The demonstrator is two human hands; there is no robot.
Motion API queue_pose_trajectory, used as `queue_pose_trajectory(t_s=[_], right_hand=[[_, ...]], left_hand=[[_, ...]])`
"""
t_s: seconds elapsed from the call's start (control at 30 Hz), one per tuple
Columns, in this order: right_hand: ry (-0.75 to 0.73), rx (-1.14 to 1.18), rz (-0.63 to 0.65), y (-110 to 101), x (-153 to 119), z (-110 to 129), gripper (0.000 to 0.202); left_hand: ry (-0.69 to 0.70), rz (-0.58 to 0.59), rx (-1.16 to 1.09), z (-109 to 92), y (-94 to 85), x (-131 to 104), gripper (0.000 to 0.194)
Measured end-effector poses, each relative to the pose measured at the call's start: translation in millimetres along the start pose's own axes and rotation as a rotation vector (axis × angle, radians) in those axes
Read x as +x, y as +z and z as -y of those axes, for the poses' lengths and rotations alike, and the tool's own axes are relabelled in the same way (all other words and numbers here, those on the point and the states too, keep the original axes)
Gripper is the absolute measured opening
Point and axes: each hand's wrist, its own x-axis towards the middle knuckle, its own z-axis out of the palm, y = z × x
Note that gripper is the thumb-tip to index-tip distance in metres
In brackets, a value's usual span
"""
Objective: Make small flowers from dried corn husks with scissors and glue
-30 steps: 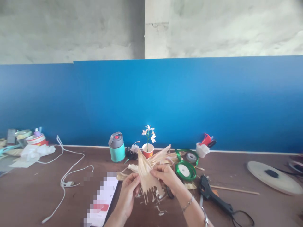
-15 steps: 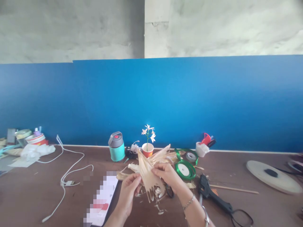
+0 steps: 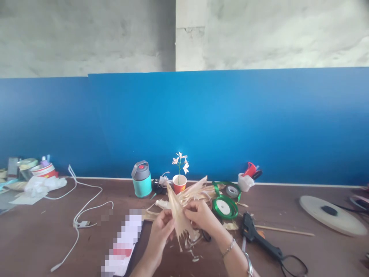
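Observation:
A pale dried corn husk (image 3: 179, 216) with a pointed top and a jagged lower edge is pinched between both hands. My left hand (image 3: 161, 230) grips its left side, thumb in front. My right hand (image 3: 201, 216) pinches its right side between thumb and fingertips. More dry husks (image 3: 198, 189) lie piled behind the hands. Small cut scraps (image 3: 193, 242) are scattered on the table just below. Beyond the pile stands a paper cup (image 3: 180, 186) holding a green stem with white flowers (image 3: 181, 161).
Right of the hands lie green ribbon rolls (image 3: 225, 207), a black glue gun (image 3: 261, 238), a wooden stick (image 3: 285, 231) and a round pale disc (image 3: 331, 216). A teal flask (image 3: 142, 184) stands behind left. Left are a phone-like screen (image 3: 125, 242), white cable (image 3: 83, 224) and crumpled paper (image 3: 43, 186).
The husk has turned and folded narrower between my hands. My left hand has shifted slightly right, closer to my right hand.

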Motion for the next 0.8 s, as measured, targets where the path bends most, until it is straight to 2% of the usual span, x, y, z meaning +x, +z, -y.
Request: queue_pose_trajectory(t_s=[0.07,0.2,0.4,0.67,0.73,0.8], right_hand=[[-0.031,-0.035,0.022,1.1,-1.8,2.6,0.015],[-0.132,-0.098,0.039,0.9,-5.4,6.9,0.019],[-0.139,-0.198,0.023,-0.8,-5.9,7.0,0.018],[-0.265,-0.515,-0.181,5.9,0.1,2.4,0.015],[-0.268,-0.588,-0.314,-2.9,3.5,-2.6,0.015],[-0.237,-0.594,-0.432,-21.0,5.9,-8.0,0.016]], left_hand=[[-0.008,-0.004,0.046,0.9,1.4,0.6,0.045],[0.026,-0.055,0.068,1.6,3.2,-1.4,0.038],[0.037,-0.078,0.072,-2.0,6.0,-4.3,0.038],[0.094,-0.07,0.073,-6.6,9.0,-9.0,0.034],[0.112,-0.088,0.072,-5.8,7.2,-8.6,0.034],[0.129,-0.131,0.065,-5.2,3.8,-6.0,0.035]])
